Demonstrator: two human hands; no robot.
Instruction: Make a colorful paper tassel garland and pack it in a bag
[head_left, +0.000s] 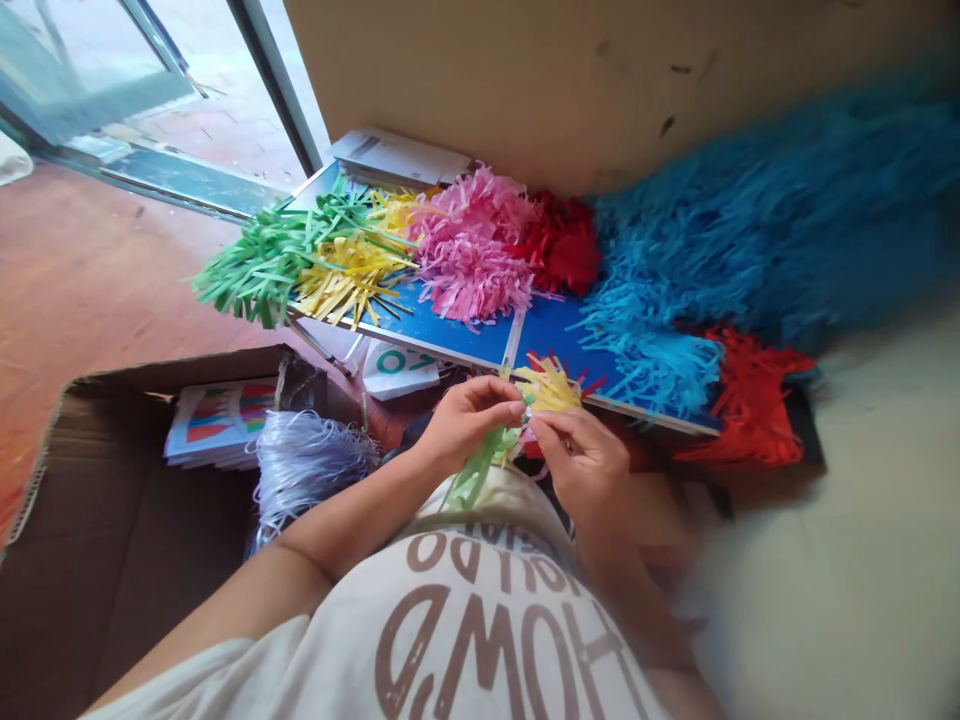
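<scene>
My left hand (469,415) and my right hand (581,460) meet in front of my chest, fingers pinched together on a small bundle of cut paper strips. Yellow and red strips (551,385) fan out above the fingers and light green strips (476,475) hang below my left hand. Just beyond lies a blue board (480,335) heaped with fringed paper: green (259,265), yellow (349,275), pink (472,250) and red (562,240) bunches.
A big pile of blue fringe (750,240) lies along the wall at right, with red fringe (750,400) in front. An open cardboard box (97,520) at left holds printed sheets (221,420) and a coil of pale string (307,465). A glass door (150,90) stands far left.
</scene>
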